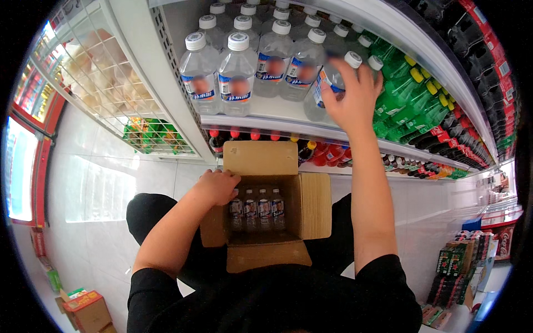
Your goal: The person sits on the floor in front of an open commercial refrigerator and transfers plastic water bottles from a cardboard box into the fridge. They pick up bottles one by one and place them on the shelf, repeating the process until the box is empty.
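Observation:
My right hand (354,93) is at the front of a shelf, its thumb and spread fingers around a clear plastic bottle (318,104) with a white cap. The hand hides part of that bottle, so I cannot tell how firmly it is held. Similar bottles with blue and white labels stand in rows to its left, among them a front bottle (237,83). Between my knees is an open cardboard box (260,158), its flaps folded out. My left hand (218,186) grips the box's upper left edge. Several clear bottles (263,210) stand inside, along the far side.
Green bottles with yellow caps (410,100) stand to the right on the same shelf. Dark cola bottles (452,147) follow further along. A lower shelf holds red drink bottles (327,154). At left is a white wire rack (125,75); stacked drink packs (454,266) lie at right.

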Demonstrator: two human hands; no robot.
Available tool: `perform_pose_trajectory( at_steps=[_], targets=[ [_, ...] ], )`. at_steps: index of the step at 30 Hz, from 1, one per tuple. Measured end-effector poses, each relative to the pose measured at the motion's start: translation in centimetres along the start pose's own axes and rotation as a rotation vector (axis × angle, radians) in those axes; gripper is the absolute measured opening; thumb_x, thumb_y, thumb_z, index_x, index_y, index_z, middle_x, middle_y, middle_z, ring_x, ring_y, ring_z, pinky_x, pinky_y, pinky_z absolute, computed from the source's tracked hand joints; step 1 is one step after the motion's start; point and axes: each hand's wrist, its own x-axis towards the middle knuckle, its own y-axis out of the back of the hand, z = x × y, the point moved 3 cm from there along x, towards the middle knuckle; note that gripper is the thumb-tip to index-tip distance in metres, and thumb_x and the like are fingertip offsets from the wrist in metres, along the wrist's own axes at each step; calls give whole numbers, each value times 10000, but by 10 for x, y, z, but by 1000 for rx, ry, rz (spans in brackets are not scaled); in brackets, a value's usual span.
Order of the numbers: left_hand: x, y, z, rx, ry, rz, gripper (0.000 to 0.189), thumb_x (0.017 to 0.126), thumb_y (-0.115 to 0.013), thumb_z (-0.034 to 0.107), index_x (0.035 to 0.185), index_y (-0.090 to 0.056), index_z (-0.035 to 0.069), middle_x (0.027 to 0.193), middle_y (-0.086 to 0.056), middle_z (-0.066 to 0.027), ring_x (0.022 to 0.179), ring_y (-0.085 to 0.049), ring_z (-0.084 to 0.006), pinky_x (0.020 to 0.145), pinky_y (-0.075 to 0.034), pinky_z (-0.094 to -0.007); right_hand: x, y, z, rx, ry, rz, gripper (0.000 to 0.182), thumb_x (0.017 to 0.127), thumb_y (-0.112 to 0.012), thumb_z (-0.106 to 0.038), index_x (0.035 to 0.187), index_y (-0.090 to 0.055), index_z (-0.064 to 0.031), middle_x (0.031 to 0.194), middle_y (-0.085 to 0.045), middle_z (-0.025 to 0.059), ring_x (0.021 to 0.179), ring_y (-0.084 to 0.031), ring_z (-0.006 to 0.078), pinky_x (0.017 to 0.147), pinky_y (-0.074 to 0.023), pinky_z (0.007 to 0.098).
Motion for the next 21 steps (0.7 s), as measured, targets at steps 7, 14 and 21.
perform_pose_trajectory(
  at_steps=[7,14,21],
  targets=[
    [-2,-4,0,-1,12,63,427,965,-627,383,1313,-619,136,1304,-653,-142,1198,-642,-364,989,-499,-533,-30,3,-19,316,-125,145,484,770,-807,-226,1233,-685,-156,1275,-543,259,1147,-558,434,1049,-431,549],
    [-3,-3,-1,0,-4,50,474,944,-660,359,1355,-586,133,1331,-620,-153,1189,-637,-376,966,-508,-531,-81,27,-31,180,-15,308,511,777,-846,-137,1260,-680,-111,1405,-402,270,1191,-559,426,974,-512,507],
    [-4,-3,-1,-7,-32,38,479,962,-643,342,1374,-550,116,1334,-609,-171,1178,-639,-388,968,-508,-546,-109,36,-6,358,-13,303,562,806,-818,-88,1332,-623,-58,1430,-459,288,1165,-628,410,976,-542,497]
  ],
)
